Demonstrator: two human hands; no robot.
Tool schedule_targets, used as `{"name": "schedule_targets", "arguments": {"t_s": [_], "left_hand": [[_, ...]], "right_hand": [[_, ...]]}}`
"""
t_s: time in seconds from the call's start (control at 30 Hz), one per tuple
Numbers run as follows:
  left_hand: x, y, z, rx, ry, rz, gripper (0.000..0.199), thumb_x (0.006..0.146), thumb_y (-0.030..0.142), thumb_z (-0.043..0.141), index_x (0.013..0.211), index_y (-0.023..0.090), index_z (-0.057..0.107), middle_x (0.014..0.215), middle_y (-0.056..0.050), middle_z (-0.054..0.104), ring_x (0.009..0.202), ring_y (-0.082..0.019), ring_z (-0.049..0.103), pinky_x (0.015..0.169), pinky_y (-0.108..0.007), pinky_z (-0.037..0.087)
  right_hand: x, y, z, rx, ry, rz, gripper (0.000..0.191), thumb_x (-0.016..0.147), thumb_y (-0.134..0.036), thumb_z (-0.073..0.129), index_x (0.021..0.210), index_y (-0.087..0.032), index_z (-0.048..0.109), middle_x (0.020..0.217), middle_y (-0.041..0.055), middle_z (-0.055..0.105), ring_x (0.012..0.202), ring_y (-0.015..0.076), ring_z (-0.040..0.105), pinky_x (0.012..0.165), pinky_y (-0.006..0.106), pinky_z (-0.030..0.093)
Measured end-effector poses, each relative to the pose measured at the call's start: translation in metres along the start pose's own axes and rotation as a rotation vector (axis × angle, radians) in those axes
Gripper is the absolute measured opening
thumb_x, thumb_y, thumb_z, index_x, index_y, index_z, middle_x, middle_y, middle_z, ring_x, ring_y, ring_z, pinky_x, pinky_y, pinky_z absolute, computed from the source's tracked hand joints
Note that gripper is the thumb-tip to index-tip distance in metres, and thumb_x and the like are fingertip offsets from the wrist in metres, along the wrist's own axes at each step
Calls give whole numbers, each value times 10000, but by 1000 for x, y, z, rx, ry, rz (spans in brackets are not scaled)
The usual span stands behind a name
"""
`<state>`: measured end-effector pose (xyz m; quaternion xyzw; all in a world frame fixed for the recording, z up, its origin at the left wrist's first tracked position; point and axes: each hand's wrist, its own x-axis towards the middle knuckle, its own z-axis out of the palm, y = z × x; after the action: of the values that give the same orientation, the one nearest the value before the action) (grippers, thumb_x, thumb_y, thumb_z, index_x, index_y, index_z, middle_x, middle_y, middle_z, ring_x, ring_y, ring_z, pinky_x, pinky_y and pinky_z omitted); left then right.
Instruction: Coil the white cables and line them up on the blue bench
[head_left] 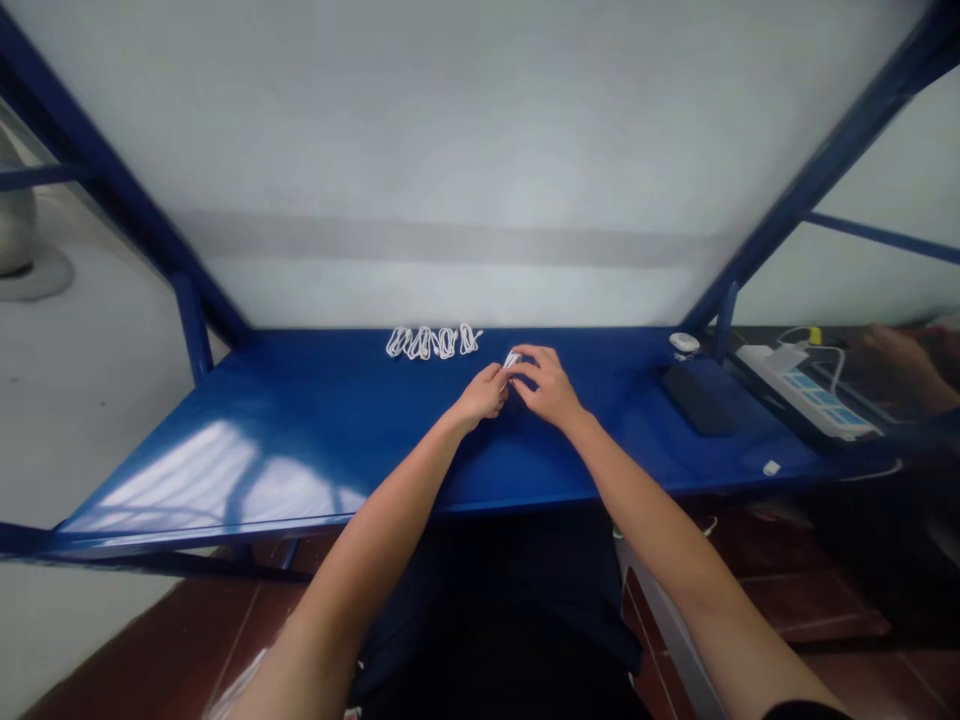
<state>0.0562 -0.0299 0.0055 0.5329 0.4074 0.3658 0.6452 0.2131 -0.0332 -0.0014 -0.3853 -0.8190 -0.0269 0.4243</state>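
Between my two hands, above the middle of the blue table (337, 425), is a small white coiled cable (512, 359). My left hand (484, 394) is closed round its lower part. From the other side my right hand (550, 386) pinches the coil with thumb and fingers. My fingers cover much of it, so its ends are hidden. Beyond my left hand, several more coiled white cables (424, 343) lie in a row by the table's back edge, with one coil (469, 339) at the right end of that row.
On the right lie a dark phone-like slab (694, 398), a round white object (683, 343) and a small white piece (771, 467). A white power strip (821, 395) sits farther right, near another person's hand (892, 350). Blue frame posts (193, 325) flank the table.
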Motion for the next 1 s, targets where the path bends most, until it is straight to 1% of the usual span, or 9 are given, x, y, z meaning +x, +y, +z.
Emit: {"name": "schedule_targets", "arguments": {"t_s": [0.1, 0.23, 0.33, 0.43, 0.63, 0.7, 0.8, 0.9, 1.0], "left_hand": [[-1, 1, -2, 45, -20, -35, 255, 963, 408, 431, 799, 224, 364, 513, 100, 335, 340, -38, 259, 352, -149, 166], [-3, 3, -4, 109, -40, -81, 223, 964, 356, 441, 801, 218, 376, 519, 96, 341, 349, -41, 272, 357, -157, 195], [-4, 3, -6, 163, -57, -72, 227, 955, 344, 455, 786, 217, 373, 531, 90, 357, 364, -43, 282, 370, -160, 207], [0, -2, -8, 235, -34, 0, 222, 949, 342, 443, 780, 214, 378, 548, 82, 383, 390, -51, 312, 395, -167, 226], [11, -18, -13, 474, 40, 318, 242, 938, 298, 437, 722, 211, 372, 596, 52, 442, 516, -93, 394, 513, -216, 303], [10, -18, -15, 513, 31, 350, 237, 939, 296, 434, 723, 213, 385, 607, 43, 457, 547, -109, 409, 542, -228, 310], [4, -13, -15, 533, -10, 349, 225, 939, 293, 443, 730, 213, 415, 637, 27, 493, 586, -125, 441, 573, -232, 320], [-2, -7, -16, 556, -39, 356, 216, 913, 283, 511, 722, 213, 438, 653, 16, 511, 608, -138, 451, 586, -234, 320], [-5, -6, -19, 632, -69, 383, 189, 888, 287, 567, 743, 220, 467, 626, 15, 500, 568, -147, 435, 563, -240, 294]], "right_hand": [[1, 3, -2, 44, -90, -49, 246, 861, -148, 569, 1042, -254, 697, 1102, 60, 674, 1067, 250, 523, 951, 452, 460], [0, 7, -4, 52, -187, 30, 335, 841, -195, 623, 1172, -238, 661, 1051, 71, 684, 980, 253, 535, 902, 455, 471], [0, 9, -5, 55, -239, 79, 293, 851, -233, 629, 1138, -234, 687, 994, 75, 672, 924, 243, 537, 868, 440, 474], [0, 10, -5, 62, -213, 111, 215, 856, -251, 636, 1051, -227, 724, 945, 75, 662, 896, 231, 540, 838, 416, 473], [0, 15, -1, 144, -137, 196, 125, 824, -276, 685, 919, -228, 751, 877, 51, 655, 803, 187, 573, 768, 356, 475], [-1, 17, 1, 208, -119, 232, 121, 809, -300, 697, 883, -224, 755, 865, 48, 657, 781, 178, 584, 742, 339, 475], [-1, 20, 1, 330, -115, 307, 160, 784, -353, 707, 843, -213, 758, 851, 47, 661, 743, 165, 591, 690, 313, 475], [0, 22, -1, 411, -160, 382, 202, 751, -386, 720, 822, -202, 761, 834, 45, 671, 688, 148, 575, 650, 298, 466], [1, 23, -3, 439, -206, 424, 213, 717, -390, 739, 795, -193, 763, 815, 44, 678, 660, 140, 560, 645, 297, 457]]}}
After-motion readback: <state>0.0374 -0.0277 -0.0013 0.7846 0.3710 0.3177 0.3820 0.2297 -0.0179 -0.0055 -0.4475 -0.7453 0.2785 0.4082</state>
